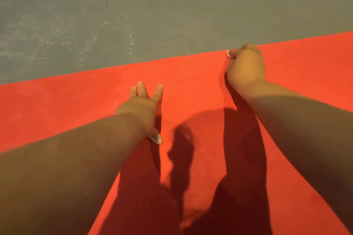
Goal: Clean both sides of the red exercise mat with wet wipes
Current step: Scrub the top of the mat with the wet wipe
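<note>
Flat red foam exercise mat (pixel 191 82) lay spread on the grey concrete floor (pixel 133 15), far edge running across ahead of me. My left hand (pixel 142 108) rested on it, fingers straight and spread, holding nothing. My right hand (pixel 246 63) was curled over the far edge, seemingly pinching it. Judged the mat light, soft, floppy (likely to sag from one point); best taken along that edge, hands apart.

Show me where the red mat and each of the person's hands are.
red mat (pixel 191 80): head view, bare stretch between the hands.
left hand (pixel 140 108): head view, back of the hand, fingers spread.
right hand (pixel 246 65): head view, back of the curled hand, at the mat's far edge.
</note>
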Available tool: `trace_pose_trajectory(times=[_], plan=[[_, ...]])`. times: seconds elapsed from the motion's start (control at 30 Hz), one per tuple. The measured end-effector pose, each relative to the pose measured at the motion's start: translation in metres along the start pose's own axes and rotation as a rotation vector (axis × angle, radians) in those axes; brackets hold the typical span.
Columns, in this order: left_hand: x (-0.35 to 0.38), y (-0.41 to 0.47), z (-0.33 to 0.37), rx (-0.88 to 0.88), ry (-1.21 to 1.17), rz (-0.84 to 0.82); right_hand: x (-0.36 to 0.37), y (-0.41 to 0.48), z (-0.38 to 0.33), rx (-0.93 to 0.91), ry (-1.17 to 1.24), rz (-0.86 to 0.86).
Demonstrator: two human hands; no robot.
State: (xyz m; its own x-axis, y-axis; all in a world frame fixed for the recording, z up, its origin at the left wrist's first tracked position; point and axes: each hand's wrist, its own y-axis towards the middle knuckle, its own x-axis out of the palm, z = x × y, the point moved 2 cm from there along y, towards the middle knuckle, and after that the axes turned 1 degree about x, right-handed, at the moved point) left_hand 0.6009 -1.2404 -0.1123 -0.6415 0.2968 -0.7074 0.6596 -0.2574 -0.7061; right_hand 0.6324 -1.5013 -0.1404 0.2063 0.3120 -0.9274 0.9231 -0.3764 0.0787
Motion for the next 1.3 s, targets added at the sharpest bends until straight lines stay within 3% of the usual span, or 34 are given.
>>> trace_pose_trajectory(times=[0.07,0.23,0.3,0.37,0.47,0.53,0.57,0.63,0.7,0.77,0.83,0.97,1.03,1.13,1.23,1.3], plan=[[-0.001,-0.001,0.002,-0.002,-0.009,-0.015,0.009,0.002,-0.022,0.026,-0.022,-0.033],[-0.003,0.002,0.002,-0.011,-0.033,-0.031,0.040,-0.028,-0.126,-0.372,0.002,-0.215],[-0.003,0.001,0.001,-0.002,-0.041,-0.024,0.036,-0.027,-0.129,-0.441,0.000,-0.231],[-0.003,0.001,0.000,0.000,-0.048,-0.016,0.029,-0.013,-0.092,-0.371,-0.061,-0.202],[-0.002,0.001,0.000,-0.013,-0.062,-0.017,0.005,0.005,-0.013,-0.061,-0.114,-0.008],[-0.004,0.002,0.001,-0.009,-0.068,-0.015,0.000,0.006,-0.004,0.092,-0.069,0.011],[-0.005,0.002,0.002,-0.008,-0.068,-0.017,0.004,0.003,-0.016,0.086,-0.051,-0.017],[-0.005,0.001,0.002,-0.016,-0.038,-0.015,0.019,-0.014,-0.061,-0.090,0.000,-0.104],[-0.005,0.001,0.001,-0.020,-0.017,-0.007,0.035,-0.040,-0.105,-0.386,0.019,-0.198],[-0.006,-0.001,0.002,-0.014,-0.015,-0.006,0.035,-0.049,-0.111,-0.517,0.045,-0.277],[-0.007,-0.004,0.003,-0.014,-0.002,-0.010,0.017,-0.028,-0.073,-0.394,0.036,-0.264],[-0.012,-0.011,0.007,-0.029,0.030,-0.031,-0.052,0.008,0.051,0.059,-0.256,-0.127],[-0.020,-0.014,0.021,-0.054,0.035,-0.063,-0.056,0.003,0.061,0.119,-0.310,-0.145],[-0.029,-0.010,0.058,-0.050,-0.028,-0.054,-0.026,-0.011,0.027,-0.002,-0.171,-0.122],[-0.026,-0.004,0.087,-0.008,-0.092,-0.026,0.002,-0.037,-0.018,-0.421,-0.079,-0.212],[-0.023,0.002,0.095,-0.021,-0.097,-0.017,0.002,-0.038,-0.014,-0.539,-0.048,-0.247]])
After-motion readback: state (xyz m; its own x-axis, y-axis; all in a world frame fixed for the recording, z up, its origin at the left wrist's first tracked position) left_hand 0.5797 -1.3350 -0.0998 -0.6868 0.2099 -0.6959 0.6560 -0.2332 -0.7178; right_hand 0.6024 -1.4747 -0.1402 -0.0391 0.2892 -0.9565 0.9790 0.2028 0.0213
